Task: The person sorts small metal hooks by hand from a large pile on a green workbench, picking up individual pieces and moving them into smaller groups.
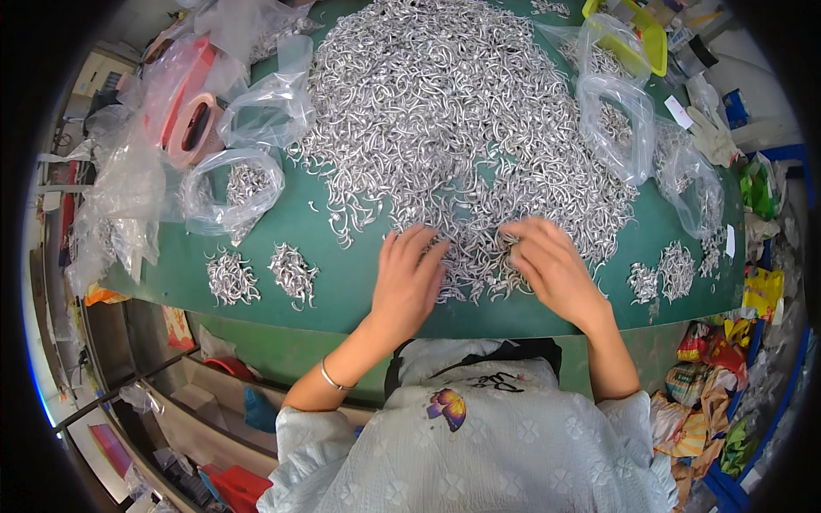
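Observation:
A large heap of small curved silvery metal pieces [428, 103] covers the middle of the green table [351, 295]. At its near edge, my left hand [409, 278] rests with fingers spread and bent over the loose pieces. My right hand [554, 263] reaches in from the other side, its thumb and curled fingers apart around some pieces; no firm grip shows. Between the two hands lies a thinner scatter of the same pieces [470, 278]. Both hands are slightly blurred, and their fingertips are partly hidden among the metal.
Two small piles [231, 278] of pieces sit at the left, and others [676, 272] at the right. Clear plastic bags [235, 192] holding pieces flank the heap. A pink tape roll [192, 128], a yellow-green tray [650, 38] and a white glove [714, 137] lie farther out.

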A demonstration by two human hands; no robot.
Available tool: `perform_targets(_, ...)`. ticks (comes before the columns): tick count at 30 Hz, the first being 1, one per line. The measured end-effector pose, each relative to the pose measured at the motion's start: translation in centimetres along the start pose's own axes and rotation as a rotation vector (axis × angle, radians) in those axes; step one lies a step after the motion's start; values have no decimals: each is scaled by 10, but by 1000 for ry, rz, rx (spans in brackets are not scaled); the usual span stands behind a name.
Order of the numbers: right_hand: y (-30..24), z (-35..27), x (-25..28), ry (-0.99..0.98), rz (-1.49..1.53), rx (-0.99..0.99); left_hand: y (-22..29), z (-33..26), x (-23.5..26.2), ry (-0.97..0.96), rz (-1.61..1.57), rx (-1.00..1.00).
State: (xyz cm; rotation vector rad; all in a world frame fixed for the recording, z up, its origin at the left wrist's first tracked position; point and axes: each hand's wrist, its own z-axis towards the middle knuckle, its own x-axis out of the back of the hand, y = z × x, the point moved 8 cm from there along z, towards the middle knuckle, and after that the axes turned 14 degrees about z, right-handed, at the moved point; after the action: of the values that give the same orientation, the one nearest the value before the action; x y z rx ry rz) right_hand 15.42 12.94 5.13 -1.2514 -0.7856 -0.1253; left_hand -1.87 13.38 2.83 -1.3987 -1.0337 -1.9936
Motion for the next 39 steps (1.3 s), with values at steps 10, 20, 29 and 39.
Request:
perform_targets(10, 14, 2, -3, 80, -182, -41, -9, -1, -18, -92, 242, 105)
perform_targets(20, 9, -21, 3, 128, -256, -127, 32, -27, -26, -194, 74, -47)
perform_targets(29, 13, -47, 33, 445, 56, -140, -6, -20, -15, -66, 156, 189)
perform_targets(39, 21, -102, 68, 685, 184, -209, 52, 33, -48, -248, 177, -146)
